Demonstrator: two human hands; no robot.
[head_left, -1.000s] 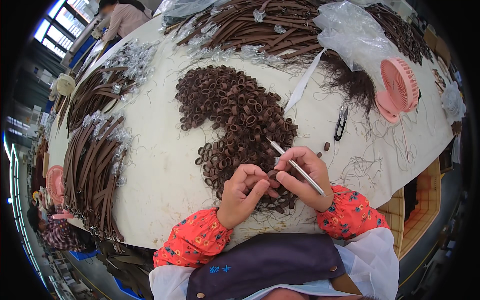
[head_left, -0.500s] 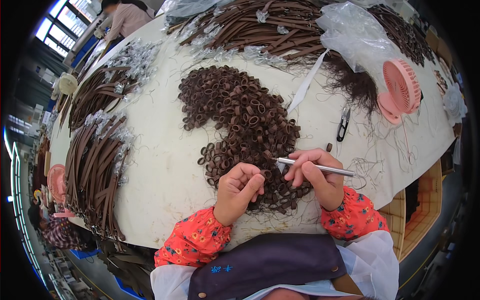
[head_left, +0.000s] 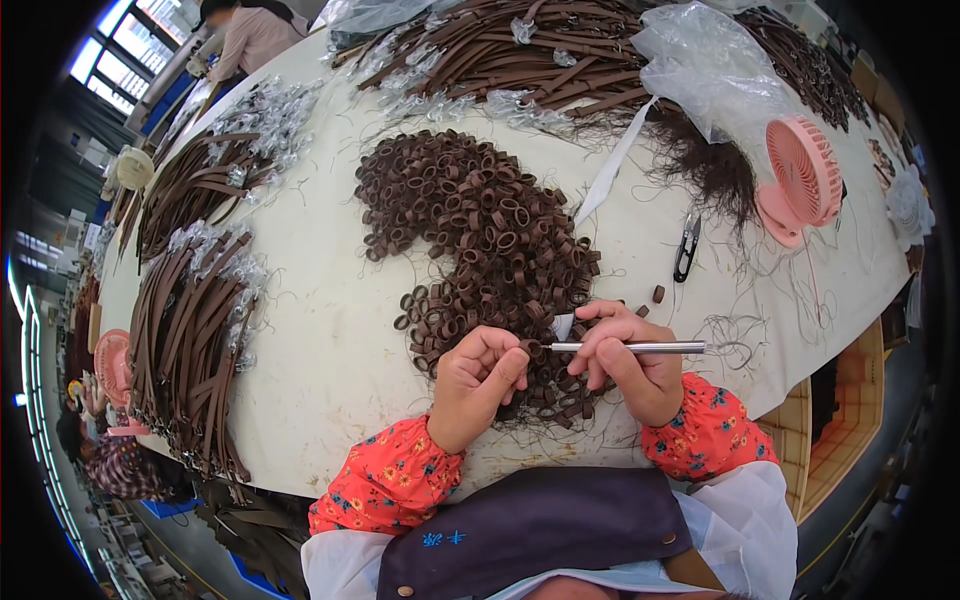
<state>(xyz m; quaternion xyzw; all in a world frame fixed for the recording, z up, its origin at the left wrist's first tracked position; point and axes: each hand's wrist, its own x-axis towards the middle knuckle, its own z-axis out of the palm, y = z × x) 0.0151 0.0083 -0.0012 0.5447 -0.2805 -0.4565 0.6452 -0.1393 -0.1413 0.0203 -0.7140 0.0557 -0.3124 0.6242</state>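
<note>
My left hand (head_left: 472, 385) is closed in a pinch at the near edge of the pile. A small brown strap loop (head_left: 536, 351) shows at its fingertips. My right hand (head_left: 635, 365) grips a slim silver pen-like tool (head_left: 675, 348), held nearly level. The tool's thin tip points left and meets the loop, or lies just in front of it; I cannot tell which. Brown loops (head_left: 480, 210) are heaped in a curved pile beyond and beneath both hands. A small white piece (head_left: 563, 325) shows beside my right fingers.
Bundles of brown straps (head_left: 190, 340) with clear plastic lie along the left and far sides of the table (head_left: 330, 300). At the right are black thread snips (head_left: 687, 250), a pink fan (head_left: 800, 175) and dark loose threads (head_left: 710, 165). Another person (head_left: 255, 40) sits far left.
The tool has swung from slanting to nearly level, and its tip has come down to the loop. My right fingers have shifted with it; my left hand has stayed in place.
</note>
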